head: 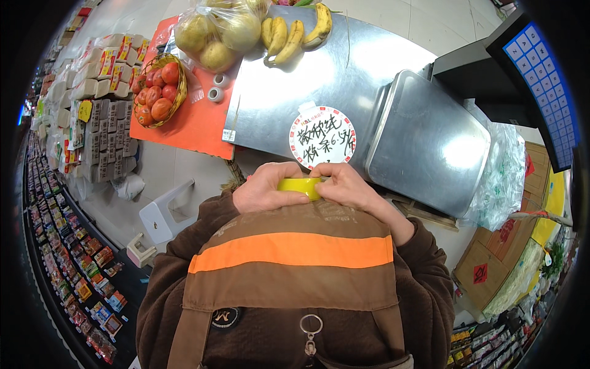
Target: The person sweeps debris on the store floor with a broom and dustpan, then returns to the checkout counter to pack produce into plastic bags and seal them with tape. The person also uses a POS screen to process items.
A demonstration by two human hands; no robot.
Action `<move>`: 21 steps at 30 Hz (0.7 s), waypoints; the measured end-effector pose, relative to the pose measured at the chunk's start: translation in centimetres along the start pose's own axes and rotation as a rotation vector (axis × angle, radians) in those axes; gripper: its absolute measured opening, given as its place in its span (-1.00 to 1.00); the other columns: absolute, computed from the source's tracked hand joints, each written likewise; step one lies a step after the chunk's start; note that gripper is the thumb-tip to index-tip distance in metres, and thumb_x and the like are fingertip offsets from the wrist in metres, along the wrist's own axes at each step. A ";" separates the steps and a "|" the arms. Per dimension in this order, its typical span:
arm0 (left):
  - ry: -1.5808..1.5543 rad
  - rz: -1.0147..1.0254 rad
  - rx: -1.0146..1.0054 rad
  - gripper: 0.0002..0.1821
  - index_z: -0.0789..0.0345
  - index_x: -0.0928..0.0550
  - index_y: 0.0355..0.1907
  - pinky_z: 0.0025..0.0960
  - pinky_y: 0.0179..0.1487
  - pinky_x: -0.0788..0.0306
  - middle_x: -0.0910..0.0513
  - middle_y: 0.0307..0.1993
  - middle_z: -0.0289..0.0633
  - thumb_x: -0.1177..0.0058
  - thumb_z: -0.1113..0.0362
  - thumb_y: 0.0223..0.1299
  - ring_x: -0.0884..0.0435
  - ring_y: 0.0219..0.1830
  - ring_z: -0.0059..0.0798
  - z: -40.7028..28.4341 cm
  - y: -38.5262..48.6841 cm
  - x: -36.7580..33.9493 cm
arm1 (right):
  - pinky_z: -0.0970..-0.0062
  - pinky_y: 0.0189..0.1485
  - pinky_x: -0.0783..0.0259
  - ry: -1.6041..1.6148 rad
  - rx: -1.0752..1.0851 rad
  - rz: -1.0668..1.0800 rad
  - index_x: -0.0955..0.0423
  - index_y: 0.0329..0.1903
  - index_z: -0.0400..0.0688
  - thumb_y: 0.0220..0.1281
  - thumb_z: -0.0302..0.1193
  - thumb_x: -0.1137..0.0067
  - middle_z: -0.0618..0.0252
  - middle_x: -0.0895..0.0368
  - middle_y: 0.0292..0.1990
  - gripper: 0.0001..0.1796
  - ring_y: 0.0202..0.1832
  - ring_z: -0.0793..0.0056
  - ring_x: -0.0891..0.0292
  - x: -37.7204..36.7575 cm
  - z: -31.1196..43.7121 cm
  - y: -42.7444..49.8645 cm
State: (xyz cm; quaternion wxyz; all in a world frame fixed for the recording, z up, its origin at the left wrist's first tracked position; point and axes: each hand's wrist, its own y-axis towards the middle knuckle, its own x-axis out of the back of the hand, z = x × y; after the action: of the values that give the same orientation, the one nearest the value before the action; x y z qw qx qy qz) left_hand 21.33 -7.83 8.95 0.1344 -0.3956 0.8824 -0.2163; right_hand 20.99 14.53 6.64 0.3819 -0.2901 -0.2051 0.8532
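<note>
My left hand grips a roll of yellow-green adhesive tape close to the front of my brown apron. At the roll's right side, the thumb and fingertips of my right hand pinch its edge. Just beyond my hands lies a round white sign with a red patterned rim and black handwriting, on the metal counter. Whether an end of tape is lifted from the roll cannot be seen.
A metal scale plate and a screen are at right, by clear plastic bags. Bananas, bagged round fruit, a basket of tomatoes and two small white rolls sit farther back. A white stool stands at left.
</note>
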 end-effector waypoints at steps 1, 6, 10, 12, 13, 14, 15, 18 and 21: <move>0.007 0.004 -0.009 -0.66 0.41 -0.52 -0.30 -0.43 -0.36 -0.37 -0.54 -0.44 -0.25 -0.30 0.20 0.08 -0.52 -0.42 -0.60 0.1 0.0 0.1 | 0.69 -0.62 0.01 -0.051 0.017 -0.024 -0.50 -0.22 -0.27 0.09 -0.49 -0.07 0.59 -0.33 -0.68 -0.82 -0.67 0.88 -0.14 -0.1 0.1 -0.1; 0.133 0.027 -0.060 -0.66 0.40 -0.51 -0.31 -0.45 -0.45 -0.34 -0.52 -0.48 -0.28 -0.32 0.20 0.08 -0.50 -0.48 -0.63 0.5 0.1 0.4 | 0.66 -0.58 0.02 -0.254 0.084 -0.089 -0.54 -0.30 -0.28 0.06 -0.47 -0.12 0.62 -0.24 -0.71 -0.84 -0.64 0.87 -0.07 -0.7 0.7 -0.4; 0.042 0.038 -0.018 -0.67 0.40 -0.51 -0.32 -0.48 -0.51 -0.31 -0.51 -0.49 -0.29 -0.32 0.21 0.09 -0.48 -0.54 -0.66 0.9 0.0 0.2 | 0.65 -0.58 0.03 -0.290 0.067 -0.079 -0.56 -0.32 -0.29 0.07 -0.46 -0.11 0.62 -0.20 -0.71 -0.84 -0.63 0.86 -0.04 -1.0 1.0 -0.3; 0.003 0.042 -0.005 -0.68 0.40 -0.51 -0.32 -0.50 -0.51 -0.31 -0.51 -0.48 -0.31 -0.32 0.23 0.09 -0.48 -0.55 -0.68 1.0 -0.1 0.2 | 0.66 -0.57 0.03 -0.323 0.079 -0.076 -0.56 -0.30 -0.29 0.07 -0.47 -0.10 0.62 -0.20 -0.70 -0.83 -0.63 0.86 -0.04 -1.0 1.0 -0.1; -0.008 0.044 -0.002 -0.69 0.40 -0.51 -0.32 -0.50 -0.51 -0.31 -0.51 -0.47 -0.31 -0.32 0.24 0.10 -0.48 -0.54 -0.68 1.0 -0.1 0.2 | 0.66 -0.57 0.02 -0.287 0.071 -0.074 -0.57 -0.30 -0.30 0.08 -0.48 -0.09 0.62 -0.21 -0.70 -0.83 -0.63 0.86 -0.05 -1.0 0.9 -0.1; -0.020 0.046 0.001 -0.70 0.40 -0.51 -0.32 -0.51 -0.50 -0.32 -0.51 -0.47 -0.32 -0.32 0.25 0.10 -0.48 -0.53 -0.69 1.0 -0.2 0.2 | 0.66 -0.57 0.01 -0.250 0.064 -0.071 -0.57 -0.29 -0.30 0.08 -0.49 -0.08 0.62 -0.22 -0.69 -0.83 -0.63 0.86 -0.05 -1.0 0.8 0.0; -0.044 0.047 0.017 -0.70 0.40 -0.51 -0.32 -0.51 -0.49 -0.32 -0.51 -0.46 -0.33 -0.32 0.26 0.10 -0.47 -0.52 -0.70 0.9 -0.2 0.3 | 0.66 -0.57 0.00 -0.193 0.060 -0.062 -0.57 -0.28 -0.30 0.08 -0.50 -0.07 0.62 -0.23 -0.68 -0.82 -0.62 0.86 -0.06 -1.0 0.6 0.1; -0.090 0.049 0.038 -0.70 0.40 -0.52 -0.31 -0.52 -0.45 -0.33 -0.51 -0.44 -0.35 -0.32 0.27 0.09 -0.46 -0.47 -0.71 0.9 -0.3 0.3 | 0.69 -0.57 -0.04 -0.121 0.095 -0.044 -0.58 -0.27 -0.31 0.10 -0.54 -0.03 0.61 -0.32 -0.65 -0.81 -0.61 0.87 -0.12 -0.8 -0.2 0.3; -0.080 0.042 0.020 -0.70 0.39 -0.53 -0.30 -0.52 -0.40 -0.34 -0.51 -0.42 -0.35 -0.32 0.27 0.09 -0.45 -0.42 -0.72 0.9 -0.3 0.3 | 0.72 -0.56 -0.09 -0.001 0.051 -0.030 -0.58 -0.26 -0.34 0.10 -0.57 0.02 0.57 -0.40 -0.61 -0.79 -0.60 0.86 -0.19 -0.7 -1.0 0.6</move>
State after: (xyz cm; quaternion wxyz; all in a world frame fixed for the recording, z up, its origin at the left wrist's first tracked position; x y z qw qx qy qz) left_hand 21.70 -8.51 8.32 0.1781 -0.3839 0.8823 -0.2061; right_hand 21.69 13.74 5.72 0.4016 -0.2769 -0.1878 0.8525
